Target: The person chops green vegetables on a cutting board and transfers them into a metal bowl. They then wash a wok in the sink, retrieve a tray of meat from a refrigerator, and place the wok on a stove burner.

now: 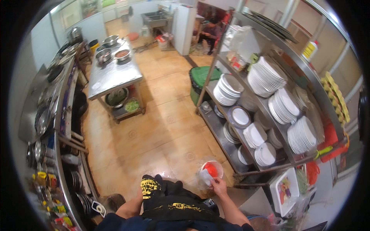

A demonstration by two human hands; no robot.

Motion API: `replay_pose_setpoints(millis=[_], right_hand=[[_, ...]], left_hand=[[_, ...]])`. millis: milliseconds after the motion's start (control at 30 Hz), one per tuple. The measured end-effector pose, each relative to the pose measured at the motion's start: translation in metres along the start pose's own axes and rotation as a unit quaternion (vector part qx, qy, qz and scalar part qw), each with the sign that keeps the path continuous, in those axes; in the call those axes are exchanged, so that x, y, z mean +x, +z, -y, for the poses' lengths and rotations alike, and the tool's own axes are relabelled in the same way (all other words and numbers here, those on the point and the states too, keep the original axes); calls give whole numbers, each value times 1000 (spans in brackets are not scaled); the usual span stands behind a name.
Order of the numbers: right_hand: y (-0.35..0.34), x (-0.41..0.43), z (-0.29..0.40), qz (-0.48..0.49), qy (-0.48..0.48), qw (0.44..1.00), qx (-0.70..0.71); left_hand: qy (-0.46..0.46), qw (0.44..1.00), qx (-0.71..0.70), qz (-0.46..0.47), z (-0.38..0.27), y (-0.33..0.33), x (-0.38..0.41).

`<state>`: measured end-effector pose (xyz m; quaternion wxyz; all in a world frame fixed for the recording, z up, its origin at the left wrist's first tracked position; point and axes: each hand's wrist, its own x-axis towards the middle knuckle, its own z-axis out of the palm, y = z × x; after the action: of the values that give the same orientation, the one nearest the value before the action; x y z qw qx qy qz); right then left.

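Observation:
My right hand (pixel 219 186) grips a thin whitish sheet (pixel 206 176), perhaps paper or plastic, over a white bin (pixel 220 168). Inside the bin is something bright red (pixel 211 169), and clear plastic film shows around its rim. My left forearm (pixel 130 206) reaches to the edge of black cloth with yellow print (pixel 149 186); most of that hand is hidden there, so its grip cannot be made out. A black apron (pixel 179 202) with yellow writing covers my front.
To the right stands a steel rack (pixel 212 114) with stacked white plates (pixel 267 76). Ahead are a steel table (pixel 115 76) with metal bowls and a green lidded bin (pixel 205 75). A steel counter (pixel 59 161) runs along the left. A person (pixel 210 31) sits beyond the doorway.

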<state>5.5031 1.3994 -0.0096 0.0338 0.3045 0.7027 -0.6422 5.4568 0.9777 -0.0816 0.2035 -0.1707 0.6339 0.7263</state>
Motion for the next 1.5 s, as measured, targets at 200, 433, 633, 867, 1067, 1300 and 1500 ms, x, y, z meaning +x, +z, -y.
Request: replay_pose_setpoints(millis=[200,433,633,867,1067,1300,1500], right_hand=[[9,2,-11,16,19,999,-40],[62,31,34,79,23,996,-34],[158,61,105,153,-7,985,-86],[280,109,152,218,-86,955,-179],[419,127,238,250,-128,956,-83],[593,116,377,330,-213,913,-108],[734,146,436,441,-237,865,-38]], left_hand=[[43,998,-23,-42,6,-17,-12],[64,981,-76,-166,29,-65,-64],[-85,923,-102,-361,2,-126,-107],[-31,863,-138,-486,-59,-234,-62],[27,904,118,-409,-197,-277,9],[227,874,275,-330,-361,-295,123],[274,854,275,-346,-467,-345,208]])
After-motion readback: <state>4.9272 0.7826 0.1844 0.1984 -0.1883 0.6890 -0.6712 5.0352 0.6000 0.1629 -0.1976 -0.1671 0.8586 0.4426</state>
